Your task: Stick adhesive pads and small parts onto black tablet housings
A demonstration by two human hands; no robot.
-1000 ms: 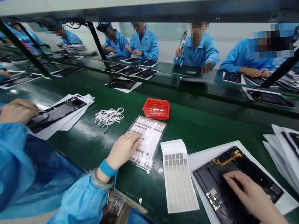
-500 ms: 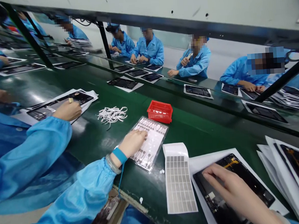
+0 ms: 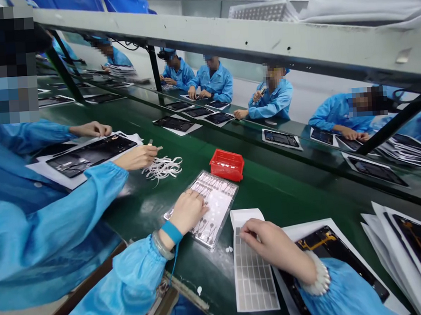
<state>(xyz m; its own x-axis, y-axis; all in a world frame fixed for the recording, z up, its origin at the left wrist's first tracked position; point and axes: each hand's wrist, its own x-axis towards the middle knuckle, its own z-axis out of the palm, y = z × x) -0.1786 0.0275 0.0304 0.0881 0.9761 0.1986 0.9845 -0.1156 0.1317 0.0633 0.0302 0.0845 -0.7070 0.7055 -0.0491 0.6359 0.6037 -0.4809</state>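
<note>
Bends the fingers of the left hand (image 3: pixel 188 210) down over a clear tray (image 3: pixel 219 211). Holds thumb and forefinger of the right hand (image 3: pixel 269 242) close together at the upper part of a sticker sheet (image 3: pixel 255 280). Cannot say from this angle whether pinching or merely brushing anything at either set of tips. Has the tray spread beneath the left hand and out to two o'clock, set with small dark discs on thin tails. Has the sticker sheet running toward seven o'clock from the right hand, flat on the green bench (image 3: pixel 306 199). Crosses with the right forearm a black tablet (image 3: pixel 344 250), toward four o'clock on white paper (image 3: pixel 293 230). Has a stack of papers and tablets (image 3: pixel 406 247) farther out at three o'clock. From the left hand, faces a red box (image 3: pixel 225 172) between one and two o'clock, white strips (image 3: pixel 164 169) at eleven, and, just beside those, a co-worker's hand (image 3: pixel 138 158).
</note>
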